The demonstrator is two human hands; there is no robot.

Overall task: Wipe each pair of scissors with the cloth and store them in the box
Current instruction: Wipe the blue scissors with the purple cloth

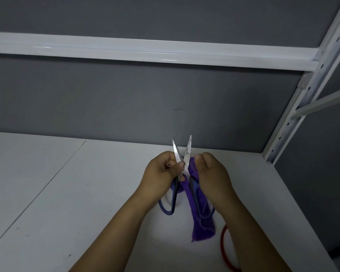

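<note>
We see two bare forearms in the lower half of the frame: the left forearm (114, 234) at lower centre, the right forearm (251, 232) at lower right. Each ends in a bare hand, the left hand (161, 170) and right hand (212, 173), just below mid-frame. The fingers' thumbnails look short.

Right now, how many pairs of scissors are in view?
1: blue-handled scissors, blades open, held between the left hand and the right hand, which grips the purple cloth. A red loop is partly hidden by the right forearm; cannot tell what it is.
</note>
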